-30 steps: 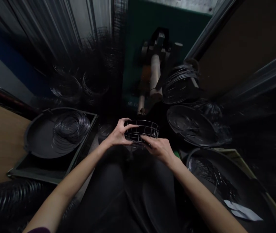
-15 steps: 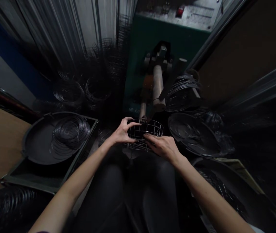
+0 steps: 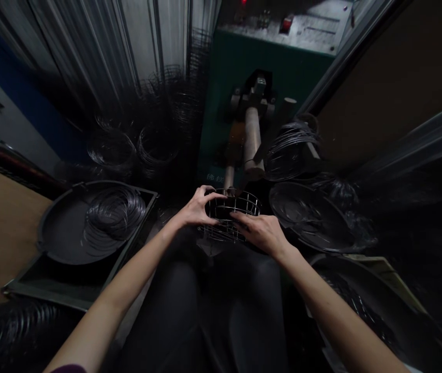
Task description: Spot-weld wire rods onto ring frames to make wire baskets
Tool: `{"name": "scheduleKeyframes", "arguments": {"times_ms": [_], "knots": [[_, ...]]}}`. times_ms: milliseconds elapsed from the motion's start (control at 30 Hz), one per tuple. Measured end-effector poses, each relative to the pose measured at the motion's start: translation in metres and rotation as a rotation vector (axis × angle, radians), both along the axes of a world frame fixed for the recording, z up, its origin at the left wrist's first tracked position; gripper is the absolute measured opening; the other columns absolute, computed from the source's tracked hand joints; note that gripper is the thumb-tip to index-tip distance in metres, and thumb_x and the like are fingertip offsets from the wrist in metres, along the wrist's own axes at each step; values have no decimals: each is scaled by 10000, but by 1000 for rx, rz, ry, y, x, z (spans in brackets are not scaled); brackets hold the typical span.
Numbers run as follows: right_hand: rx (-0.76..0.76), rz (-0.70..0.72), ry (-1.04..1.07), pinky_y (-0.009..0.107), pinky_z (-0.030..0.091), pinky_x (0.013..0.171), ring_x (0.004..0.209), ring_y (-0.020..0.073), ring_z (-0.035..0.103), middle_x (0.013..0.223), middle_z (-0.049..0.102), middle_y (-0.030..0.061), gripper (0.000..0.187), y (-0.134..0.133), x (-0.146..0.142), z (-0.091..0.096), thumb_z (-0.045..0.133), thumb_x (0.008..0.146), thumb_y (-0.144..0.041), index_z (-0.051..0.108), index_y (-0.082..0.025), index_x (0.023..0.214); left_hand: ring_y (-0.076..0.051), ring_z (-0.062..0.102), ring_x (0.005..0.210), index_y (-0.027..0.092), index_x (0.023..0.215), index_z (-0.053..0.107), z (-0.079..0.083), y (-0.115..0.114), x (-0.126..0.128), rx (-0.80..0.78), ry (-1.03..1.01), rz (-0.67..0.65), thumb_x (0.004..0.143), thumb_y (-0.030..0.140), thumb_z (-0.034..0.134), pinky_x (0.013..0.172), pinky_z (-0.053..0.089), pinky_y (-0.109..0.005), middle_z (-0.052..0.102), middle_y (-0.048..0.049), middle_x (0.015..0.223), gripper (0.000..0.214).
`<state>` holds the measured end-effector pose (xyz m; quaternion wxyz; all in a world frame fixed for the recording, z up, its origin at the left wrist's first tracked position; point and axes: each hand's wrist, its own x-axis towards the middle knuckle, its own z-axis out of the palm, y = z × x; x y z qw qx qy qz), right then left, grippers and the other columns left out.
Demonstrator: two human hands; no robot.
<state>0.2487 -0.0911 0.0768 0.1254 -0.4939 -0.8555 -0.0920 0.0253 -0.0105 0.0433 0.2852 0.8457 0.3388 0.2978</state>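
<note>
1. Wire basket [image 3: 224, 207]: a short, round metal frame in front of the person, above the dark trousers [image 3: 174, 290]. Its far rim meets the end of the lower rod [image 3: 229, 178] in the view; actual contact cannot be confirmed.
2. Left hand [image 3: 196, 208]: at the left side of the wire basket. The index finger reaches along the upper ring and the thumb lies lower, so that the fingers grip the frame in a C shape.
3. Right hand [image 3: 259, 231]: at the near right side of the wire basket. The fingers are bent, with their tips against the wires. The thumb is hidden; whether this hand grips or only steadies the frame cannot be told.
4. Machine [image 3: 221, 77]: a green body beyond the hands. The thicker upper rod [image 3: 252, 135] projects toward the person, above the lower rod. A red switch [image 3: 286, 24] is mounted on the pale top panel [image 3: 318, 33].
5. Left side: a dark round pan [image 3: 60, 230] sits on a green-edged crate [image 3: 56, 297]. Loose wire rings [image 3: 114, 212] lie in the pan, toward its right side.
6. Right side: a second pan [image 3: 283, 204] stands near the right hand. Behind it, a bundle of wire hoops [image 3: 291, 142] hangs beside the upper rod.
</note>
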Motion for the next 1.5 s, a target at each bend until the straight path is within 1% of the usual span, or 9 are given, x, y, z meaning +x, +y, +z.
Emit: {"name": "scheduleKeyframes", "arguments": {"times_ms": [233, 367, 667, 967, 1100, 1233, 1367, 1433, 1500], "knots": [[80, -88, 138, 195, 423, 567, 722, 120, 668, 1023, 713, 13, 271, -13, -3, -10, 494, 934, -310, 639, -255, 1157, -278, 437, 1211, 286, 1212, 579, 6, 2, 0, -68, -9, 11, 571, 390, 817, 1072, 372, -448, 395, -68, 1209, 692], [153, -248, 254, 189, 410, 569, 730, 108, 631, 984, 684, 38, 226, -17, -4, -18, 501, 931, -334, 688, -209, 952, -287, 445, 1205, 283, 1197, 591, 6, 8, 3, -83, -19, 16, 547, 408, 826, 1069, 371, -463, 406, -67, 1199, 702], [53, -267, 447, 217, 381, 569, 684, 120, 556, 859, 591, 38, 249, 7, 2, -16, 503, 912, -377, 679, -204, 878, -275, 452, 1171, 258, 1170, 609, 13, 26, 6, -51, -20, 31, 553, 440, 820, 1058, 379, -448, 428, -67, 1148, 677], [12, -406, 667, 279, 431, 653, 702, 163, 545, 824, 572, 58, 319, 40, 1, -6, 528, 853, -467, 679, -186, 840, -278, 471, 1156, 248, 1163, 612, 16, 60, 16, -119, -32, 54, 529, 440, 835, 1069, 361, -445, 458, -67, 1147, 698], [-58, -497, 802, 319, 451, 772, 825, 191, 575, 901, 618, 84, 470, -11, 13, -5, 332, 920, -520, 661, -184, 904, -322, 321, 1316, 256, 1360, 419, -5, 58, 1, -125, -130, 18, 531, 481, 830, 1132, 253, -487, 354, -104, 1373, 952], [-299, -566, 735, 337, 482, 735, 771, 206, 608, 828, 654, 98, 564, -93, 28, -37, 214, 934, -542, 637, -190, 810, -358, 219, 1387, 256, 1465, 124, -50, 50, -23, -314, -281, -25, 519, 469, 843, 1131, 203, -548, 208, -160, 1485, 1207], [-488, -551, 612, 388, 523, 756, 808, 270, 660, 828, 694, 130, 562, -148, 39, -93, 317, 855, -639, 659, -204, 758, -344, 286, 1368, 286, 1447, 59, -81, 44, -22, -481, -457, 25, 527, 445, 843, 1094, 252, -562, 312, -174, 1420, 1219], [-579, -532, 621, 391, 534, 785, 869, 286, 666, 883, 705, 127, 526, -164, 48, -111, 427, 796, -661, 680, -201, 794, -335, 315, 1352, 293, 1424, 82, -85, 41, -15, -488, -546, 86, 512, 462, 841, 1074, 275, -568, 354, -166, 1380, 1198], [-680, -494, 680, 367, 540, 794, 886, 272, 667, 901, 708, 111, 491, -172, 57, -115, 493, 771, -640, 693, -195, 817, -322, 334, 1337, 281, 1394, 123, -81, 36, -10, -457, -608, 151, 492, 486, 838, 1060, 298, -561, 377, -160, 1346, 1169]]}}
